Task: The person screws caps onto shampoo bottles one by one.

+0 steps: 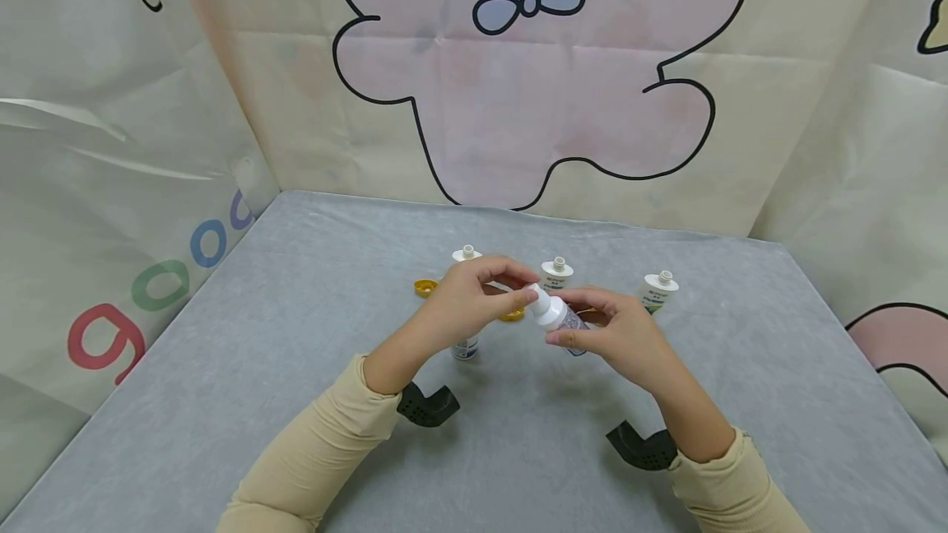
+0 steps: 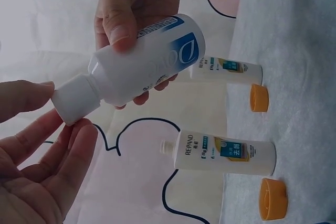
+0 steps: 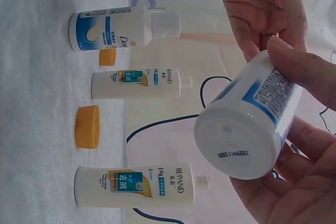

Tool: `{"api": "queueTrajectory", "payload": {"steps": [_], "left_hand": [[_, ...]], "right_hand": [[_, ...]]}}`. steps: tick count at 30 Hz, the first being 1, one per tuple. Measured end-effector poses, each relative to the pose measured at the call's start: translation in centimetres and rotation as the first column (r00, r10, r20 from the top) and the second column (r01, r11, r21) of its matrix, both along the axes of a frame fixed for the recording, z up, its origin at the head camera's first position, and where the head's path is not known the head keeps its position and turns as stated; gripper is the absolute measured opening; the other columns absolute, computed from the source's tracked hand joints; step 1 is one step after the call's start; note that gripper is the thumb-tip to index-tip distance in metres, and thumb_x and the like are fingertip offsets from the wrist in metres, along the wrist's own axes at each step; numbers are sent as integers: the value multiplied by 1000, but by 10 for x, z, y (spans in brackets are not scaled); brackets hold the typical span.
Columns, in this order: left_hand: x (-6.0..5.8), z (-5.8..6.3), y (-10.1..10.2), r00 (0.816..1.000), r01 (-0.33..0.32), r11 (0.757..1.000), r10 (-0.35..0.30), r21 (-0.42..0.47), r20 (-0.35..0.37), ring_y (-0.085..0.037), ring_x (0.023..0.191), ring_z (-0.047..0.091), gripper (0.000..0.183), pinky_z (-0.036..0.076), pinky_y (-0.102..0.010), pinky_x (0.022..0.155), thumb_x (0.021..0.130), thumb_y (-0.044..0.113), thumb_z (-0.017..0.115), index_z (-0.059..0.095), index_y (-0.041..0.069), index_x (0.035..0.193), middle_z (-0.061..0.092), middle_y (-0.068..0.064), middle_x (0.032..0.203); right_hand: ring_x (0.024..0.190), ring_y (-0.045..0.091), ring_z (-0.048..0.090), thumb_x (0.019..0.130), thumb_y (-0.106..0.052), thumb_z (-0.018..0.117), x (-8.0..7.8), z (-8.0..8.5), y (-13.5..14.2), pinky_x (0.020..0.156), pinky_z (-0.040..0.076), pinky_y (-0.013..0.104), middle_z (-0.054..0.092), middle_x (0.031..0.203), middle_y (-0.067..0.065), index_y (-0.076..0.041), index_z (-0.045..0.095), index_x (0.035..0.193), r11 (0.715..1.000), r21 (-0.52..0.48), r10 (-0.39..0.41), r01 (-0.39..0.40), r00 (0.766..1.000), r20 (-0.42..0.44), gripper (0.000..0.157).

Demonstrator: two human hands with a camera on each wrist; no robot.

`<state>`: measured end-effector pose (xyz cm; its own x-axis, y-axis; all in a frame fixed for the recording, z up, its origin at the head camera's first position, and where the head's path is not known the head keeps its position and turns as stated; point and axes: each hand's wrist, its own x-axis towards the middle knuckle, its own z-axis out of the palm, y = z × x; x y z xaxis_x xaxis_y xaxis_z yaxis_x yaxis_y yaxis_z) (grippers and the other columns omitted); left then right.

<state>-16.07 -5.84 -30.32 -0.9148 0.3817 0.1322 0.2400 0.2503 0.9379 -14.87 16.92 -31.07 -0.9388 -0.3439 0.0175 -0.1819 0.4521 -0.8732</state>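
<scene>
A white bottle with a blue label (image 2: 152,64) is held tilted above the table between both hands. My right hand (image 1: 622,340) grips its body, thumb on one side and fingers round the other. With thumb and fingertips my left hand (image 1: 467,303) pinches the white cap (image 2: 77,99), which sits at the bottle's neck. The bottom of the bottle, with a printed date, faces the camera in the right wrist view. Below the left hand stands a similar capped white-and-blue bottle (image 3: 113,29), partly hidden in the head view.
Three white shampoo bottles with bare nozzles, among them one at the right (image 1: 657,290), stand behind the hands. Orange caps (image 1: 425,287) lie near them on the grey cloth-covered table (image 1: 311,270). A printed curtain (image 1: 518,105) hangs around the back and sides.
</scene>
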Motion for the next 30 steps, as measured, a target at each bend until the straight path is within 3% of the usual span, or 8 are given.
{"api": "queueTrajectory", "payload": {"steps": [9,14,17,23,30], "left_hand": [[2,-1,-2,996,83,993,-84,88,15,-30,108,70,26,61,-31,84,94,12,67,69,4,119,64,-7,124],[2,-1,-2,995,103,989,-102,110,-12,-24,120,65,27,59,-28,90,94,8,65,68,5,121,63,-7,129],[2,-1,-2,998,67,989,-66,130,-11,-23,123,64,29,58,-32,93,94,10,67,67,6,122,63,-7,131],[0,1,-1,999,-53,996,52,68,7,-17,104,70,25,60,-30,84,92,20,73,71,9,114,71,-4,114],[0,0,0,998,-57,998,57,16,-6,-14,96,67,16,60,-30,79,91,22,73,75,14,105,73,-1,102]], "right_hand": [[110,27,65,81,-23,84,1,0,0,75,59,28,66,127,13,-10,69,124,1000,-1,4,-4,1000,6,48],[111,27,65,81,-22,83,1,0,0,75,59,28,66,127,13,-9,68,125,1000,-7,5,-4,1000,10,48],[109,26,66,81,-22,83,1,1,0,75,59,28,67,125,13,-9,68,124,1000,-10,0,0,1000,11,47],[109,26,66,81,-22,83,1,2,0,76,58,27,68,123,12,-9,69,124,1000,-7,-3,3,1000,1,47],[105,23,67,81,-21,84,2,1,0,74,58,28,69,121,13,-8,69,122,1000,-16,1,-1,1000,-10,45]]}}
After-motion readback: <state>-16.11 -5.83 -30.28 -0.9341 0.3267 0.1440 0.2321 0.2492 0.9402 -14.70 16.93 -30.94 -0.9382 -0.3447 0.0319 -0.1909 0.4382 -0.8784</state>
